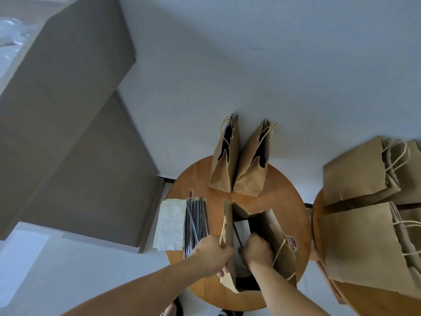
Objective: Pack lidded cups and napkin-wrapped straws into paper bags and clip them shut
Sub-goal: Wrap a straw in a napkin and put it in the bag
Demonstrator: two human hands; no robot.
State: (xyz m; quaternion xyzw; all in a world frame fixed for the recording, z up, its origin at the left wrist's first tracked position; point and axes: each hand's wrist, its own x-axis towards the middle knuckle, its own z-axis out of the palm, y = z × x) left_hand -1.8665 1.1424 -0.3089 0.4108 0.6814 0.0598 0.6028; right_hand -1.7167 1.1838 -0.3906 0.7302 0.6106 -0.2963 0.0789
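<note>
My left hand (211, 254) pinches the bag (266, 224) wall, my right hand (257, 249) curls inside it, hold unclear; tugging unevenly could tear the paper.

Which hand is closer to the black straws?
Left. The left hand grips the edge of the bag beside the straws; the right hand reaches inside the bag, farther away.

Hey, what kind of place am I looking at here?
Likely a plain room, perhaps at home, set up as a takeaway packing spot: a small round wooden table, an open paper bag, flat bags stacked alongside, and black straws beside napkins.
</note>
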